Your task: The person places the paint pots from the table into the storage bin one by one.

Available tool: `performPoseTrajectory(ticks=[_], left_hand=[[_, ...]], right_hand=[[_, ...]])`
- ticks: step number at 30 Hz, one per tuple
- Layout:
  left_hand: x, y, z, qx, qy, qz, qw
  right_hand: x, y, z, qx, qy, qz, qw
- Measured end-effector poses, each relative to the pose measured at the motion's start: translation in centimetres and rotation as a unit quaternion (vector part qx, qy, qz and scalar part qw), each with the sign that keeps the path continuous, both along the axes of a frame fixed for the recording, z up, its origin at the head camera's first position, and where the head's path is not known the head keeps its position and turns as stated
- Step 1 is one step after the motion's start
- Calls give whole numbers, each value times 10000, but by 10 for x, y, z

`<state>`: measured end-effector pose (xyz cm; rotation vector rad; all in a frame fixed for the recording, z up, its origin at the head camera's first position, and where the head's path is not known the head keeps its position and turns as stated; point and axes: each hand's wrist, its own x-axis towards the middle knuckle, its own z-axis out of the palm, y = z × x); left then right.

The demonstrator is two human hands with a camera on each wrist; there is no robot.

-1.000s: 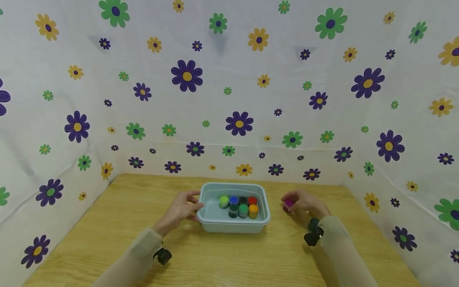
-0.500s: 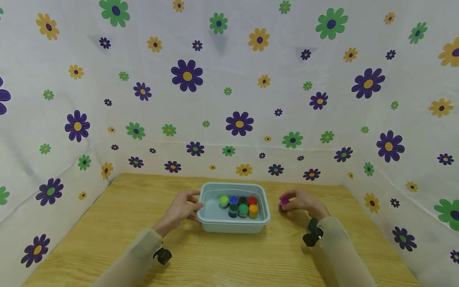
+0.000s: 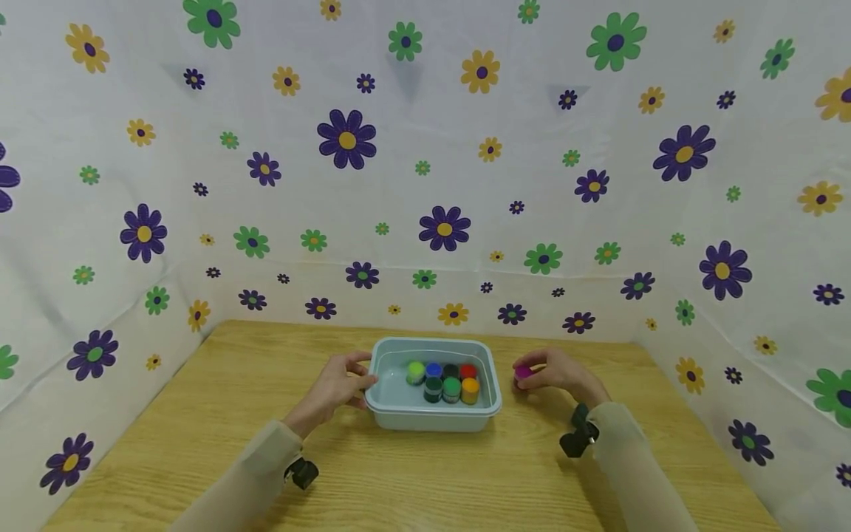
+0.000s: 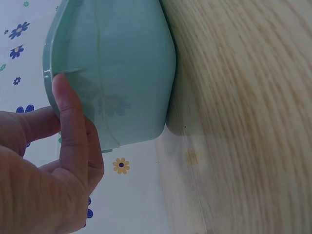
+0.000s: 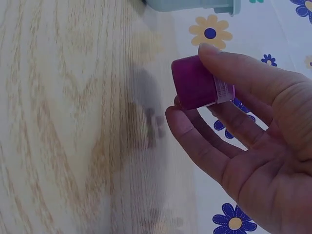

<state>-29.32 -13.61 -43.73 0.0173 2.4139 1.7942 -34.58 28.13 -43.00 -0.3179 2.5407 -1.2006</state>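
Note:
A pale blue-green plastic tub point(image 3: 432, 422) stands on the table, holding several small paint pots: lime point(image 3: 415, 372), blue, black, red point(image 3: 468, 371), dark green, green and orange point(image 3: 469, 391). My left hand point(image 3: 337, 382) grips the tub's left rim, one digit pressing the lip in the left wrist view. To the right of the tub, my right hand point(image 3: 561, 372) holds a magenta paint pot point(image 5: 195, 83) between thumb and fingers. In the right wrist view this pot is tilted and raised off the table, with a pale label on its side. The pot's far side is hidden by the fingers.
A wood-grain table point(image 3: 412, 480) lies under everything. White flower-printed cloth point(image 3: 392, 192) surrounds it at the back and both sides. Inside the tub, the pots are grouped toward the right, with bare tub floor point(image 3: 391, 384) at the left.
My right hand has brought the magenta pot a little to the left, toward the tub, and turned it so more of its top shows. The left hand and tub stay put.

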Motion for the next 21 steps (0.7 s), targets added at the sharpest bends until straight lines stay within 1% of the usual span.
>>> performPoseTrajectory(ticks=[5,11,15,19,21], left_hand=[[0,0,1,26,39,-54,10000],[1,1,0,56,30,-58,10000],[1,1,0,76,15,-37,10000],[0,1,-1,81,7,-15,10000],[0,1,-1,79,4,-5,10000]], right_hand=[[1,-1,0,-378,31,274,9989],[1,-2,-1,-627,92,594,9962],[-2,-4,-2,-923,-53,570,9941],[-4,-6,-2,-1343,-278,546,9890],[-3,-9,0,-1475,-307,574,9869]])
